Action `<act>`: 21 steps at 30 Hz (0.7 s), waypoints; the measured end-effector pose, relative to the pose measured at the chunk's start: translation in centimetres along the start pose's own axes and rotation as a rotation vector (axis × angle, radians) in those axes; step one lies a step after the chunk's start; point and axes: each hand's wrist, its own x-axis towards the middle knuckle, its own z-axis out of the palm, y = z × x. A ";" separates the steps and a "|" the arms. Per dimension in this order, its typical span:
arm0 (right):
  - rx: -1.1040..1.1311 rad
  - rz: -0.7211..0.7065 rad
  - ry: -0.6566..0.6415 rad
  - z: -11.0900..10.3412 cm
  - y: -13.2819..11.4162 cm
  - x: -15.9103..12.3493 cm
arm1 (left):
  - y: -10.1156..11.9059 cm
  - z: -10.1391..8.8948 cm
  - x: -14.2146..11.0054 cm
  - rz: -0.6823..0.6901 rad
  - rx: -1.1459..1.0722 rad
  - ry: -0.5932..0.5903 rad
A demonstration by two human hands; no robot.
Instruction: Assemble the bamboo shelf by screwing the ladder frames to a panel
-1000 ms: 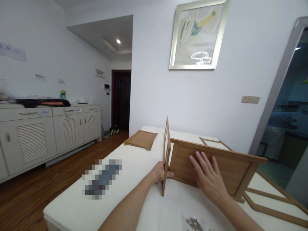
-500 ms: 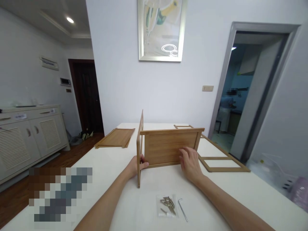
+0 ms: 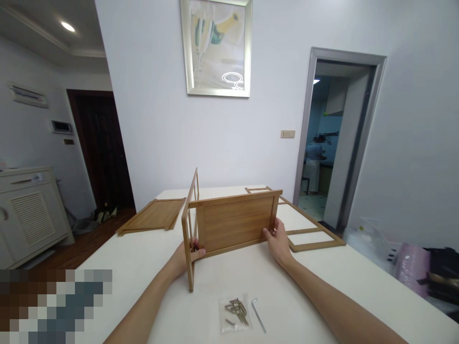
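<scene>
- The left hand [image 3: 184,255] grips the lower part of an upright wooden frame [image 3: 189,229], fingers curled round its near post and thumb showing on the panel side.
- The frame stands on edge on the white table [image 3: 150,258], its foot on the tabletop just in front of the hand.
- A wooden panel [image 3: 234,223] stands on its long edge, its left end butted against the frame at a right angle, face toward the camera.
- The right hand [image 3: 277,241] clasps the panel's lower right corner, fingers wrapped on the end post, thumb on the front face.
- Panel and frame sit near the middle of the table, between the two forearms.
- A second panel [image 3: 152,216] lies flat on the table to the left, well apart from the held parts.
- A flat open frame [image 3: 311,234] lies on the table behind and to the right of the right hand, just beside it; whether they touch I cannot tell.
- A clear bag of screws [image 3: 235,311] lies near the front edge, with a hex key [image 3: 258,314] just beside it on the right.
- A framed picture [image 3: 216,47] hangs on the wall behind.
- Through the doorway [image 3: 332,138] at right, another person stands in a far room.
- A pink bundle [image 3: 412,263] lies beyond the table's right edge.
</scene>
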 end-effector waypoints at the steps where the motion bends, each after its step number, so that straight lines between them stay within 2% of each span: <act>1: 0.023 0.050 -0.037 -0.1 0.0 0.1 | 0.0 0.0 0.0 -0.005 -0.004 0.008; 4: 0.026 0.115 -0.069 -0.4 -0.2 0.1 | -0.1 0.1 0.0 -0.017 0.000 0.043; 10: -0.016 0.096 -0.032 -0.7 -1.2 -0.4 | -0.5 0.3 0.5 -0.004 -0.075 0.124; 16: -0.026 0.086 -0.048 -0.7 -1.7 -0.7 | 0.0 0.7 0.5 0.065 -0.176 0.106; 21: -0.012 0.111 -0.056 -0.9 -1.6 -0.4 | -0.1 0.7 0.7 0.056 -0.141 0.083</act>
